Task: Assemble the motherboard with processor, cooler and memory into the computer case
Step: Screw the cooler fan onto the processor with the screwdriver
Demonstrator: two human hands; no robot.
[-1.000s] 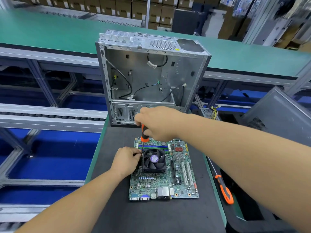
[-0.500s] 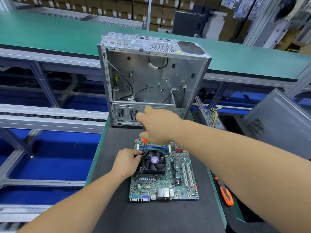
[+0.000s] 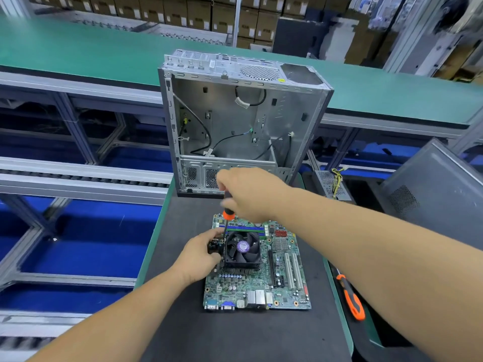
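Mid-frame, the right hand (image 3: 251,194) grasps the screwdriver (image 3: 226,215) upright over a cooler (image 3: 242,250) screw. The left hand (image 3: 198,254) pinches the cooler's edge so it stays put on the motherboard (image 3: 261,286).

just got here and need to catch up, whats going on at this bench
A person is fastening the cooler onto the motherboard, which lies flat on the dark mat. The right hand grips a screwdriver at the cooler's left edge, while the left hand steadies that side. The open computer case stands behind, with no board in it yet.
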